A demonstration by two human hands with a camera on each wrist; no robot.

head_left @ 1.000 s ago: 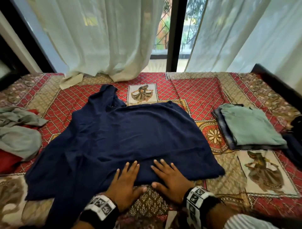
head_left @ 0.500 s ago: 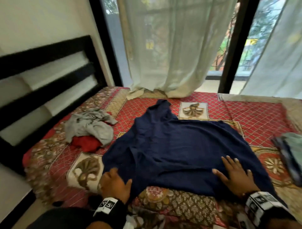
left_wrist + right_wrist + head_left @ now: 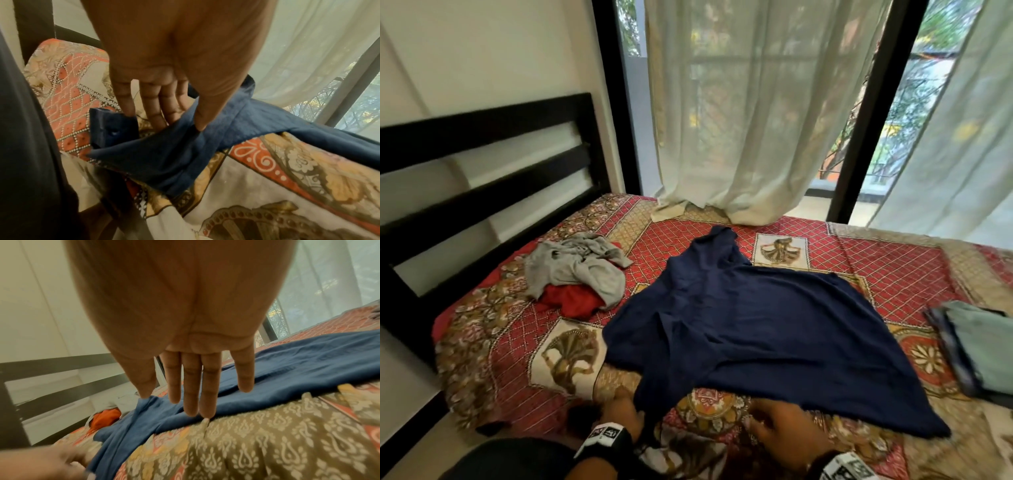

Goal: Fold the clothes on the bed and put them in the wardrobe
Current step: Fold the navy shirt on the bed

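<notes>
Your left hand [image 3: 176, 68] pinches the cuffed sleeve of the navy garment [image 3: 739, 329] between thumb and fingers, at the bed's [image 3: 893, 260] near edge. Your right hand [image 3: 185, 331] is flat, fingers straight, holding nothing, fingertips by the garment's hem. The garment lies spread across the bedspread.
</notes>
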